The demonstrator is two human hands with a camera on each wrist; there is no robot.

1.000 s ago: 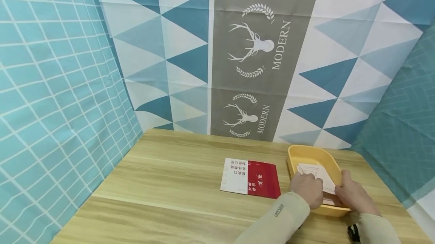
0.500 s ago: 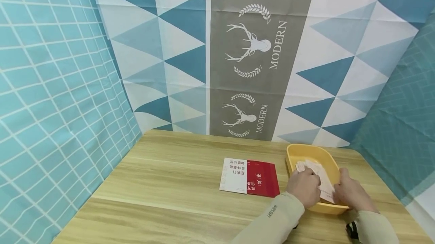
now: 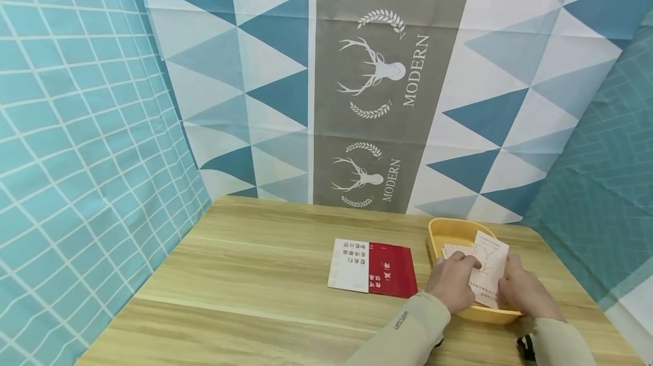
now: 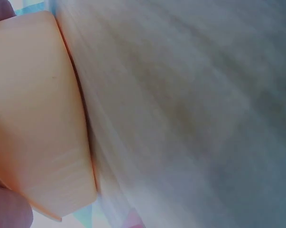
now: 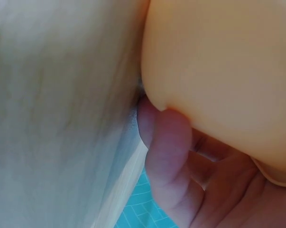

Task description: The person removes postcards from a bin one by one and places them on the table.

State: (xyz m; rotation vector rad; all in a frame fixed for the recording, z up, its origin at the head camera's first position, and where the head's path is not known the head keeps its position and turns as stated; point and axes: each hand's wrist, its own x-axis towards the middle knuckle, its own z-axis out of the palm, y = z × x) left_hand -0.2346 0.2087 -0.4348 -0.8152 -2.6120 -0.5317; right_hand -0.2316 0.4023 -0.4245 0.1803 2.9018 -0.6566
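Note:
At the right of the table a yellow plastic tray (image 3: pixel 490 314) holds several white printed paper cards (image 3: pixel 451 250). One white card (image 3: pixel 490 264) with red-brown print stands tilted up out of the tray, between the two hands. My left hand (image 3: pixel 451 282) reaches over the tray's left side, its curled fingers pinching the card's left edge; the thumb is hard to see. My right hand (image 3: pixel 528 291) holds the tray's right side: in the right wrist view its fingers (image 5: pixel 169 147) curl against the outer wall. Its thumb lies inside, by the card's right edge.
A white and red printed card (image 3: pixel 393 269) lies flat on the wooden table (image 3: pixel 245 275), left of the tray. Behind the table hangs a patterned cloth (image 3: pixel 275 71); blue tiled sheets (image 3: pixel 87 128) stand at the sides.
The card between the hands has risen from lying low in the tray to standing tilted above it. My left fingers have opened out a little from a fist; the right hand stays at the tray.

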